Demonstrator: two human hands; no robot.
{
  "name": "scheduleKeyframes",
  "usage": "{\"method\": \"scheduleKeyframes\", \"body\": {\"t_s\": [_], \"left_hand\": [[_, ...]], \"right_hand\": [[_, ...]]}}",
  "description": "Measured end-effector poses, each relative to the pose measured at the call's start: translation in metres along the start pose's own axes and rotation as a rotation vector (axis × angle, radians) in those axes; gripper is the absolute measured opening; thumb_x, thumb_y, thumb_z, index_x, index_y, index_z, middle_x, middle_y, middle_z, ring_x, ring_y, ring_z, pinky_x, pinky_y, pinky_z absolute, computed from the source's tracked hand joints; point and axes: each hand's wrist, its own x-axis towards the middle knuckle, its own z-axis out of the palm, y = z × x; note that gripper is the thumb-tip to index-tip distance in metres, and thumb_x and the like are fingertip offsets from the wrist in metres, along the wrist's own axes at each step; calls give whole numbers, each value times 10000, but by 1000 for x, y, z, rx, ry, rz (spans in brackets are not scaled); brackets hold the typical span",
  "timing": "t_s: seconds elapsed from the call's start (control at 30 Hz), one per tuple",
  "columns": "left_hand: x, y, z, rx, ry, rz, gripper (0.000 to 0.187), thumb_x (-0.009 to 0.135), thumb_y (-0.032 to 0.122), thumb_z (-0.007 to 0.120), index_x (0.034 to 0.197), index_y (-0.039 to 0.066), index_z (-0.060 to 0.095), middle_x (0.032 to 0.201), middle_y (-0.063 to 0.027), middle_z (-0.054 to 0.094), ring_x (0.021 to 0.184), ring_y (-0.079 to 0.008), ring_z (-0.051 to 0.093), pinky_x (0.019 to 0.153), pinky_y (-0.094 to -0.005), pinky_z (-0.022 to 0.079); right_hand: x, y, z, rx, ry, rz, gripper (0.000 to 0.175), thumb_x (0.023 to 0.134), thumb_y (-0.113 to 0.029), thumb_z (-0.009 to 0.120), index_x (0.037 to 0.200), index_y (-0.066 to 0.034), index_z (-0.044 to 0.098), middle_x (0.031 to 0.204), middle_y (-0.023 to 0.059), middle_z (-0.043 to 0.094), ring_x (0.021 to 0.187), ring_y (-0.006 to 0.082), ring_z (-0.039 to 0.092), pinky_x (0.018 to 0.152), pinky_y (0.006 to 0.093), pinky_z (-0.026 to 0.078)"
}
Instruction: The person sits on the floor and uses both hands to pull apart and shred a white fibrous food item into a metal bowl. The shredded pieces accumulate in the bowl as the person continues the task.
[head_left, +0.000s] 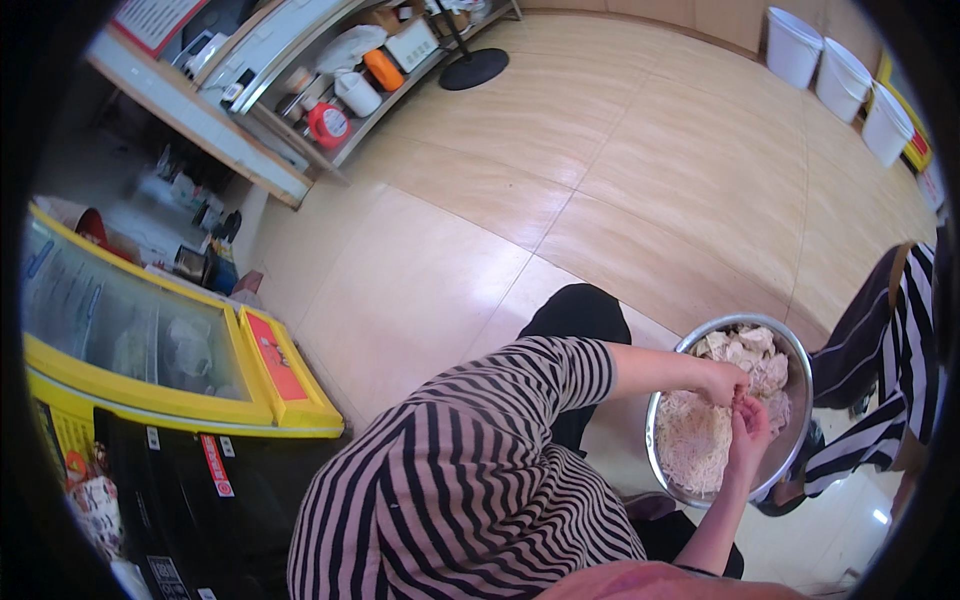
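A large round metal bowl is before me at the lower right. Fine pale shreds, looking like shredded cooked meat, fill its near side. Larger pale chunks, apparently cooked poultry, lie on the far side. My left hand and my right hand meet over the bowl, fingertips together, pinching a small brownish piece of meat between them. The fingers partly hide that piece.
Close by on the right is another person in striped clothing. A yellow-framed display freezer stands at left. Above are a low shelf with bottles and jugs, and a black round stand base. White buckets line the upper right.
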Motion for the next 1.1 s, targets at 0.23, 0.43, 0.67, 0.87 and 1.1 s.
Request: {"method": "scheduleKeyframes", "body": {"t_s": [0.23, 0.43, 0.67, 0.87, 1.1], "left_hand": [[-2, -13, -1, 407, 89, 126, 132, 624, -9, 582, 731, 47, 635, 793, -164, 637, 778, -319, 618, 647, -395, 477], [-10, -4, -8, 390, 28, 59, 166, 624, 18, 598, 770, 68, 659, 779, -145, 648, 760, -313, 628, 634, -397, 493], [-20, 1, -9, 789, 13, -53, 200, 624, 114, 642, 795, 20, 686, 798, -169, 654, 799, -312, 641, 660, -397, 520], [-20, 1, -10, 710, 122, -41, 216, 670, 171, 659, 781, -13, 679, 831, -192, 648, 818, -333, 638, 676, -407, 525], [-18, 3, -11, 721, 154, -46, 221, 662, 163, 660, 794, -13, 675, 830, -197, 644, 839, -332, 633, 680, -424, 521]], "right_hand": [[3, 20, -17, -327, 23, 133, 240, 804, -42, 591, 1038, 12, 575, 998, 88, 603, 937, 169, 560, 845, 285, 437], [5, 28, -34, -564, 20, 80, 197, 799, -90, 591, 952, 35, 594, 878, 117, 618, 834, 157, 578, 780, 279, 452], [0, 50, -32, -1263, 135, 164, 278, 768, -151, 535, 993, -5, 609, 1014, 240, 595, 974, 388, 558, 831, 454, 447], [2, 38, -29, -1232, -27, 275, 292, 767, -194, 538, 985, -15, 614, 1021, 243, 595, 997, 381, 563, 833, 470, 450], [8, 56, -44, -1392, -28, 354, 335, 739, -244, 564, 950, 8, 630, 938, 253, 620, 910, 418, 593, 783, 469, 475]]}}
